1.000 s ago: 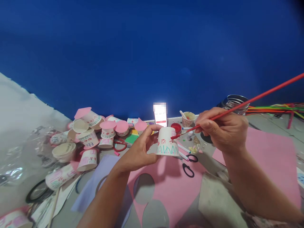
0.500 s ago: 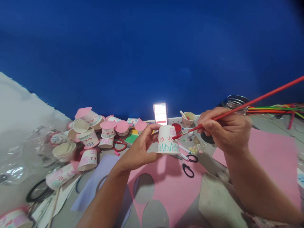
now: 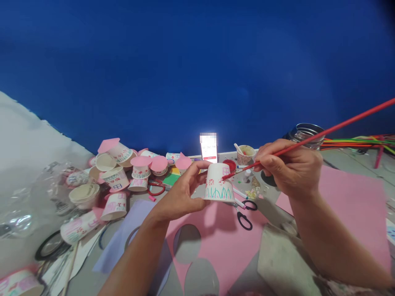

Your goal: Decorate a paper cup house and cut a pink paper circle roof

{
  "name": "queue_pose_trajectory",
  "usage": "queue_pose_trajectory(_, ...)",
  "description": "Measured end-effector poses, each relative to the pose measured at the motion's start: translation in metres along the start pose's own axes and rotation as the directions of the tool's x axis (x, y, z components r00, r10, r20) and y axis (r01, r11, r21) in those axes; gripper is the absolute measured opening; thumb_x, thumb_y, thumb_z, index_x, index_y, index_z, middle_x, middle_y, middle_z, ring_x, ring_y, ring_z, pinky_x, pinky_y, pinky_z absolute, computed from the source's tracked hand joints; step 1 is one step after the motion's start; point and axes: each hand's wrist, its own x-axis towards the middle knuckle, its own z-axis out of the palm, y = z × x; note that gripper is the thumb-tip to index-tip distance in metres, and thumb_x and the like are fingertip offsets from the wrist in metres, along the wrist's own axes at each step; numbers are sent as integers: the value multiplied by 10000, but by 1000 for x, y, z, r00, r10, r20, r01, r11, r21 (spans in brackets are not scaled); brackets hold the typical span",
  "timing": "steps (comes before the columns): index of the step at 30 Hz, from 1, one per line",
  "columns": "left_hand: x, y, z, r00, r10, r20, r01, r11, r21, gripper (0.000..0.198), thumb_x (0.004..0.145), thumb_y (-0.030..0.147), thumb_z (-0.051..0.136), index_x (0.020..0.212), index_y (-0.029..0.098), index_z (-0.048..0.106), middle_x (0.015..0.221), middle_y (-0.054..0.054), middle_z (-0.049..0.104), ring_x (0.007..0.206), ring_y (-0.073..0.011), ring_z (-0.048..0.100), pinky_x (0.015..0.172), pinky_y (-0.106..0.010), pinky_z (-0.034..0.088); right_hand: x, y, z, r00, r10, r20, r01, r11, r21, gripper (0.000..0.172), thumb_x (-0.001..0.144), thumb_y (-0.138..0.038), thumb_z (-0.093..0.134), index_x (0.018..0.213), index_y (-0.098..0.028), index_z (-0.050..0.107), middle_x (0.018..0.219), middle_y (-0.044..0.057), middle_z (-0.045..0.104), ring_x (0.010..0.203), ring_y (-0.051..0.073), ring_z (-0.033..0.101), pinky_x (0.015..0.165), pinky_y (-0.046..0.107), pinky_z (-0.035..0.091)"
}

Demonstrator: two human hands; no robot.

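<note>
An upside-down white paper cup [image 3: 216,185] is held up over the table by my left hand [image 3: 182,193], thumb at its rim and fingers at its base. Green grass strokes, red dabs and a pink window decorate its side. My right hand [image 3: 286,164] pinches a long red paintbrush [image 3: 339,124], whose red tip meets the cup's side among the dabs. Behind the cup sits a small red paint pot [image 3: 230,165], partly hidden. Black-handled scissors [image 3: 245,221] and capped markers [image 3: 240,203] lie below and to the right of the cup.
Decorated paper cups [image 3: 115,179], several with pink paper tops, crowd the left. Pink paper [image 3: 228,242] with round cut-outs lies in front, beside purple paper [image 3: 123,242]. At the back stand a lit phone [image 3: 208,149], a patterned cup [image 3: 245,155] and a metal-rimmed jar [image 3: 307,133].
The brush tip has shifted slightly left across the cup's side, and my right hand has moved a little left with it. The cup has turned or tilted slightly in my left hand.
</note>
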Motion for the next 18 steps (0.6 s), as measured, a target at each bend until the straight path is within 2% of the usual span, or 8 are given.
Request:
queue_pose_trajectory(8, 0, -1, -1, 1000, 5, 1, -5, 999, 54, 627, 791, 123, 801, 1338, 282, 537, 1459, -93, 574, 1338, -300, 561, 1045, -405, 454, 0, 1, -2, 999, 26, -33, -28, 998, -58, 213, 920, -374, 784, 742, -264, 752, 590, -15, 651, 494, 152, 614, 446, 311, 482)
queue_pose_trajectory(13, 0, 0, -1, 1000, 4, -3, -4, 999, 51, 629, 780, 133, 813, 1330, 278, 544, 1423, -98, 592, 1305, -301, 576, 1029, -414, 471, 0, 0, -1, 1000, 21, 7, -21, 1000, -23, 196, 921, -351, 788, 754, -257, 749, 594, -9, 669, 521, 165, 651, 462, 316, 525)
queue_pose_trajectory(18, -1, -1, -3, 1000, -10, -15, 10, 999, 31, 651, 763, 155, 842, 1325, 274, 537, 1352, -98, 608, 1277, -298, 585, 1085, -456, 444, 0, 0, -3, 999, 22, -39, -23, 999, -38, 215, 921, -383, 784, 746, -263, 751, 609, 2, 683, 534, 174, 661, 451, 315, 525)
